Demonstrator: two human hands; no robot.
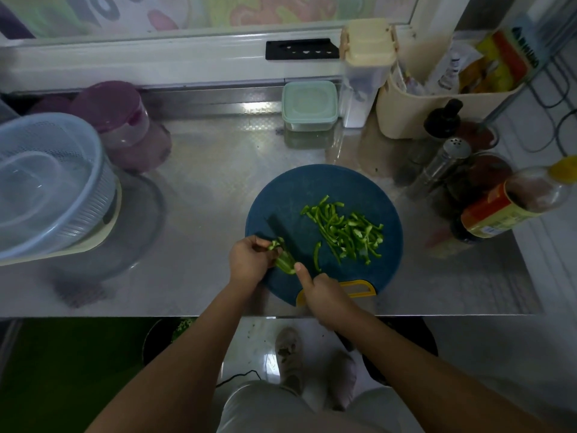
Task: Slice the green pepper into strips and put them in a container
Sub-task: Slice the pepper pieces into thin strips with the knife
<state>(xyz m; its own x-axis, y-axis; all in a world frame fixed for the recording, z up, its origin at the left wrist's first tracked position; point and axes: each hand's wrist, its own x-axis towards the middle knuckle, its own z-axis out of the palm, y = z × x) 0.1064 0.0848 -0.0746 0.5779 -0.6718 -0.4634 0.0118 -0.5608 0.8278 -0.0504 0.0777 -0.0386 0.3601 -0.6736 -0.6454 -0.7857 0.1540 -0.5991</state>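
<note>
Green pepper piece (pixel 284 260) under the knife (pixel 281 228) on the blue cutting board (pixel 287 192)
A mint-lidded container (pixel 309 104) stands closed at the back of the table (pixel 218 157), contents unseen; cut strips (pixel 346 232) lie heaped on the board. The left hand (pixel 248 260) holds the pepper piece with curled fingers; the right hand (pixel 324 296) grips the knife, forefinger along the blade.

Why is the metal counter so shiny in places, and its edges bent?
Head view: light glares off the steel counter near the mint-lidded container; the wide lens bows the straight edges; the knife in the right hand and pepper piece in the left hand look dim.
</note>
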